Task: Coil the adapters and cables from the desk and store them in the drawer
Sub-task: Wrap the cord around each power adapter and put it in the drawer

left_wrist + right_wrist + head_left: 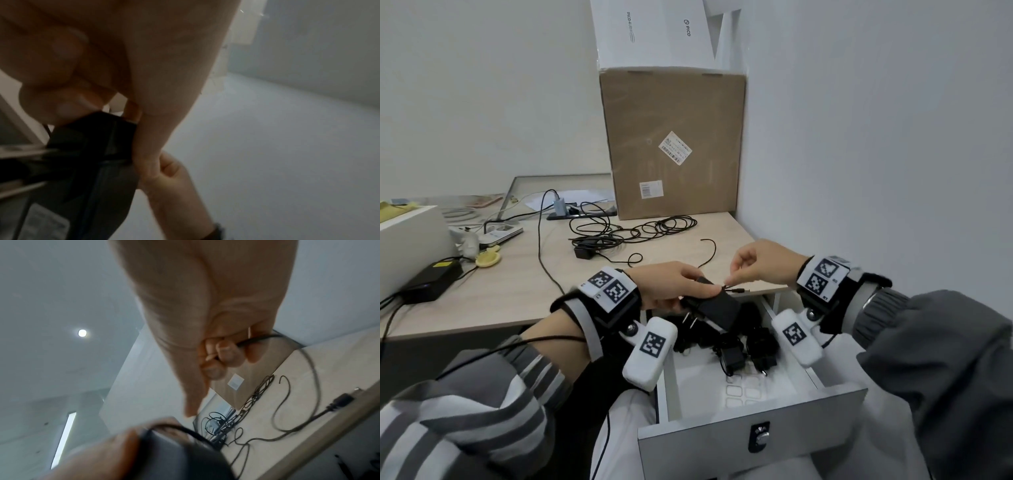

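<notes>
My left hand point(681, 286) grips a black power adapter point(717, 308) just above the open white drawer point(753, 442); its metal prongs point down and left. In the left wrist view the adapter point(90, 154) sits between thumb and fingers. My right hand point(753, 265) pinches the adapter's thin black cable point(734, 289) right beside the adapter body; the right wrist view shows the cable point(259, 339) running through the curled fingers and trailing over the desk. Several black adapters point(748, 347) lie inside the drawer. A tangle of black cables point(640, 229) lies on the desk.
A large cardboard box point(673, 140) stands at the desk's back right against the wall, with white boxes point(650, 32) on top. A black power brick point(431, 279), a power strip point(571, 212) and clutter occupy the left side. A loose cable end point(709, 251) curls near my right hand.
</notes>
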### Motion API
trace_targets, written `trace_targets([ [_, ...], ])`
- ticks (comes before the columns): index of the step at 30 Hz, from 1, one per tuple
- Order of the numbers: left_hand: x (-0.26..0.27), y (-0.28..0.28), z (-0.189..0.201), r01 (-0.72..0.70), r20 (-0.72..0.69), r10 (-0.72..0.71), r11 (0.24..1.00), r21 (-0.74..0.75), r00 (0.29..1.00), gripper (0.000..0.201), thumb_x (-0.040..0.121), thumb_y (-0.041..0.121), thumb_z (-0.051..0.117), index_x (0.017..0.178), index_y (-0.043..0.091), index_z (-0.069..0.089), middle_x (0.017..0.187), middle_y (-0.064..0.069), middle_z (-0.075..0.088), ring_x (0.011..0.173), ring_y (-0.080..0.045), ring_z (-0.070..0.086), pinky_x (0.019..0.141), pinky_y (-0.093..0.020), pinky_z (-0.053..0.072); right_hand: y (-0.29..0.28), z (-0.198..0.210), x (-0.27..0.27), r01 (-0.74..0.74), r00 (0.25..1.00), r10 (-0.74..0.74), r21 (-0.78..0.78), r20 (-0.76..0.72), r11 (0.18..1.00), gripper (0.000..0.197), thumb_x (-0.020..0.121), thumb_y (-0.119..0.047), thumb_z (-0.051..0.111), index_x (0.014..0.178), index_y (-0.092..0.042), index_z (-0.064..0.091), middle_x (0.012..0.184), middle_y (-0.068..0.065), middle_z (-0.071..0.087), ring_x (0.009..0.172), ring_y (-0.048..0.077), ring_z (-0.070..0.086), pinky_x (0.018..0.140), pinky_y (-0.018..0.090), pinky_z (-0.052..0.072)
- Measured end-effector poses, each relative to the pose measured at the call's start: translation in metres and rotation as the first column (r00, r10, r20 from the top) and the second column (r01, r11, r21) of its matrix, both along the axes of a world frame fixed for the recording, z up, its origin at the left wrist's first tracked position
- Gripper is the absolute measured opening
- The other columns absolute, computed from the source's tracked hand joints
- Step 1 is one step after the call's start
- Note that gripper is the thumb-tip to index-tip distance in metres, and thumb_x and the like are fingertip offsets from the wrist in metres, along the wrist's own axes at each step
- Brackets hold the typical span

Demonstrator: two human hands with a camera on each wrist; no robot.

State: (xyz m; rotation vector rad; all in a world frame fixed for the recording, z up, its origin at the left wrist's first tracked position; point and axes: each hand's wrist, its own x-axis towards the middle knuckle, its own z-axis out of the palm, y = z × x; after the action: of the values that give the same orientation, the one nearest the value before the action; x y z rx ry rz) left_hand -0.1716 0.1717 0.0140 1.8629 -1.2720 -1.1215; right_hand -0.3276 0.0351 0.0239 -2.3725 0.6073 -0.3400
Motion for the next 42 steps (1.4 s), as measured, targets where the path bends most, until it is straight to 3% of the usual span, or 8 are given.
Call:
trace_targets([
  [5, -0.003, -0.011, -0.014, -0.170, 0.408, 0.188, 0.982, -0.081, 0.893, 0.046, 0.083, 0.053, 0.064, 0.097, 0.010, 0.058, 0.071, -0.005, 0.057, 0.052, -0.017, 0.049, 0.045, -0.022, 0.036, 0.018, 0.000, 0.020, -0.006, 0.996, 0.011, -0.057, 0.088, 0.998, 0.008, 0.086, -0.014, 0.064, 0.093, -0.010, 0.068, 0.067, 0.000, 0.066, 0.060, 0.008, 0.056, 0.062, 0.022, 0.044],
  [10, 0.013, -0.021, -0.027, -0.581, -0.206, 0.544, 0.732, -0.358, 0.813, 0.038, 0.086, 0.041, 0.066, 0.089, 0.005, 0.054, 0.068, -0.009, 0.053, 0.046, -0.015, 0.044, 0.040, -0.020, 0.035, 0.031, -0.019, 0.026, 0.073, 0.961, -0.098, 0.105, 0.258, 0.992, 0.025, 0.090, -0.004, 0.049, 0.110, -0.010, 0.062, 0.077, 0.002, 0.069, 0.062, 0.011, 0.051, 0.069, 0.026, 0.045],
  [14, 0.014, -0.018, -0.027, -0.726, -0.592, 0.462, 0.595, -0.346, 0.661, 0.031, 0.093, 0.035, 0.059, 0.082, 0.009, 0.048, 0.067, -0.004, 0.048, 0.044, -0.010, 0.041, 0.037, -0.016, 0.035, 0.041, -0.032, 0.025, 0.017, 0.960, -0.061, 0.159, 0.274, 0.987, 0.021, 0.094, -0.006, 0.047, 0.104, -0.005, 0.066, 0.077, -0.001, 0.068, 0.054, 0.007, 0.048, 0.058, 0.017, 0.044],
  [20, 0.001, -0.019, -0.019, -0.666, -0.763, 0.223, 0.666, -0.335, 0.607, 0.036, 0.097, 0.039, 0.051, 0.107, 0.004, 0.049, 0.071, -0.002, 0.044, 0.040, -0.006, 0.035, 0.032, -0.014, 0.025, 0.049, -0.040, 0.031, -0.035, 0.956, -0.025, 0.200, 0.291, 0.979, 0.016, 0.095, -0.014, 0.054, 0.088, -0.015, 0.068, 0.072, 0.003, 0.067, 0.044, 0.001, 0.043, 0.048, 0.013, 0.038],
  [26, -0.002, -0.003, -0.013, -0.488, -0.719, 0.135, 0.816, -0.310, 0.682, 0.030, 0.097, 0.042, 0.048, 0.103, 0.013, 0.053, 0.069, 0.004, 0.045, 0.037, -0.002, 0.029, 0.029, -0.012, 0.015, 0.038, -0.045, 0.017, -0.016, 0.973, -0.026, 0.178, 0.229, 0.984, 0.035, 0.089, -0.037, 0.063, 0.068, -0.009, 0.068, 0.053, 0.001, 0.055, 0.048, 0.013, 0.046, 0.053, 0.021, 0.039],
  [31, -0.016, 0.008, -0.011, -0.279, -0.573, 0.088, 0.926, -0.256, 0.815, 0.029, 0.098, 0.041, 0.046, 0.085, 0.017, 0.057, 0.062, 0.004, 0.055, 0.037, -0.001, 0.026, 0.035, -0.013, 0.008, 0.022, -0.035, 0.008, -0.038, 0.969, 0.008, 0.116, 0.246, 0.992, 0.012, 0.076, -0.015, 0.078, 0.083, -0.013, 0.068, 0.077, 0.004, 0.066, 0.060, -0.003, 0.053, 0.065, 0.016, 0.043],
  [38, -0.012, 0.000, -0.007, -0.359, -0.607, 0.150, 0.903, -0.237, 0.780, 0.027, 0.097, 0.041, 0.048, 0.087, 0.017, 0.056, 0.062, 0.005, 0.049, 0.036, -0.002, 0.025, 0.032, -0.012, 0.010, 0.011, -0.033, 0.002, -0.027, 0.979, -0.004, 0.149, 0.206, 0.988, 0.014, 0.082, -0.017, 0.072, 0.071, -0.022, 0.068, 0.067, -0.012, 0.067, 0.063, -0.003, 0.058, 0.069, 0.010, 0.043],
  [42, -0.012, 0.001, -0.011, -0.223, -0.500, 0.104, 0.957, -0.185, 0.860, 0.027, 0.095, 0.040, 0.051, 0.085, 0.016, 0.055, 0.068, 0.001, 0.052, 0.035, -0.002, 0.025, 0.030, -0.012, 0.010, 0.004, -0.037, -0.003, -0.009, 0.990, 0.009, 0.000, 0.140, 1.000, 0.010, 0.079, -0.007, 0.073, 0.075, -0.016, 0.070, 0.063, -0.015, 0.062, 0.059, -0.006, 0.049, 0.063, 0.017, 0.041],
])
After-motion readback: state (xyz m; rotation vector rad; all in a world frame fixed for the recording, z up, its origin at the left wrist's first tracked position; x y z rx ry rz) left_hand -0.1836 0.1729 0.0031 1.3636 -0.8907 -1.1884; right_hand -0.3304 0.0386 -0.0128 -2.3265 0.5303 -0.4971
